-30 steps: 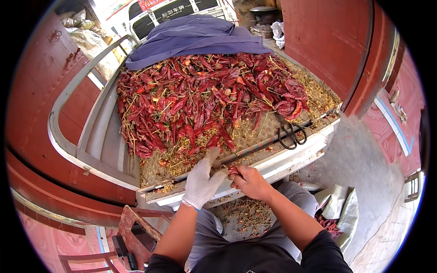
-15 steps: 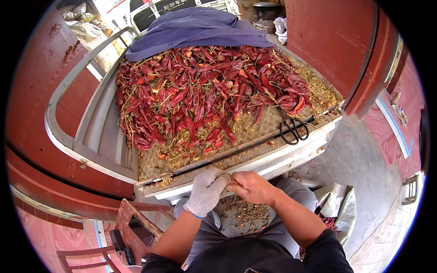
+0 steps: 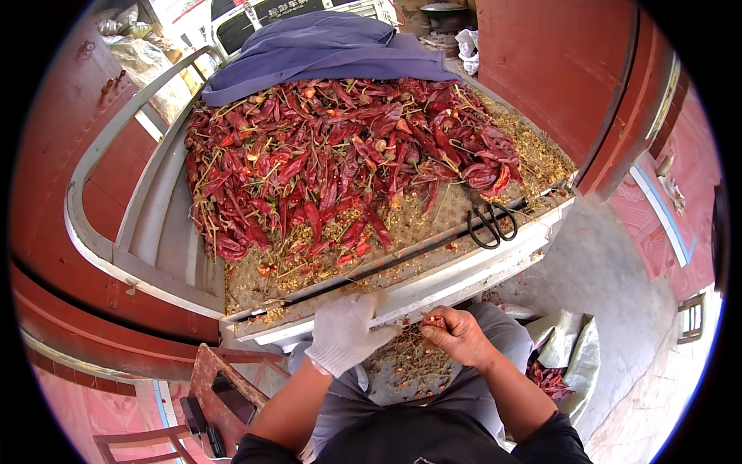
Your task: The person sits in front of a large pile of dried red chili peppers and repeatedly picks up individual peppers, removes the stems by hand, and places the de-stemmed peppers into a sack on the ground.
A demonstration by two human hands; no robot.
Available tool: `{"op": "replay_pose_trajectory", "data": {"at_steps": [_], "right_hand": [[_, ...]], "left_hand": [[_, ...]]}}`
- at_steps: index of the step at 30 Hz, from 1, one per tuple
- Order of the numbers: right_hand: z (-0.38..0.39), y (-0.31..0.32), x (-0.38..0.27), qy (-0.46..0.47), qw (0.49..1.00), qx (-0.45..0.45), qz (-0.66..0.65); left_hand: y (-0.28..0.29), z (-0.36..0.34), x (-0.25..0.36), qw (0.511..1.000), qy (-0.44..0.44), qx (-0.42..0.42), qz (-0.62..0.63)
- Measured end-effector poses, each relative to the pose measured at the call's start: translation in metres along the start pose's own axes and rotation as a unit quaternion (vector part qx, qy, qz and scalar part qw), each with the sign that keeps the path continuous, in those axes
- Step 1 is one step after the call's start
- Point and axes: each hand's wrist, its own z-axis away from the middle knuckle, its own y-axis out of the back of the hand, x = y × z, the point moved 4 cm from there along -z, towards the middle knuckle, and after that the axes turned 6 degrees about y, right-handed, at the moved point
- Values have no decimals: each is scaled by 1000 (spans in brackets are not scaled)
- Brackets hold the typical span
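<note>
My left hand (image 3: 349, 331), in a whitish knit glove, is spread with fingers apart just in front of the truck bed's front edge. Nothing shows in it. To its right my bare right hand (image 3: 457, 338) is closed around a red dried chili pepper (image 3: 435, 322), of which only a crumpled end shows between thumb and fingers. Beyond both hands lies a wide heap of dried red chili peppers (image 3: 332, 162) with stems on the truck bed (image 3: 440, 232). Below my hands, between my knees, is a pile of cut stems and scraps (image 3: 410, 363).
Black-handled scissors (image 3: 492, 225) lie at the bed's front edge. A purple cloth (image 3: 325, 50) covers the heap's far end. An open sack (image 3: 572, 348) with red peppers stands by my right knee. At lower left is a wooden chair (image 3: 220, 387). Red doors (image 3: 553, 69) flank the bed.
My hands were together and have come apart. The gloved left hand has opened, while the right has moved a little right and down, with the pepper in it.
</note>
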Motion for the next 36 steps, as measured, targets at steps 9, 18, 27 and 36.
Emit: {"op": "replay_pose_trajectory", "data": {"at_steps": [9,18,27,36], "right_hand": [[19,-11,4,-56,995,42,66],[-20,-15,-106,348,868,75,347],[-35,-32,-103,210,876,-168,401],[-37,-44,-76,269,920,-129,254]], "left_hand": [[4,-91,-1,980,-34,87,-176],[64,-20,22,994,-67,-32,78],[58,9,26,986,-128,-57,95],[39,27,15,962,6,0,272]]}}
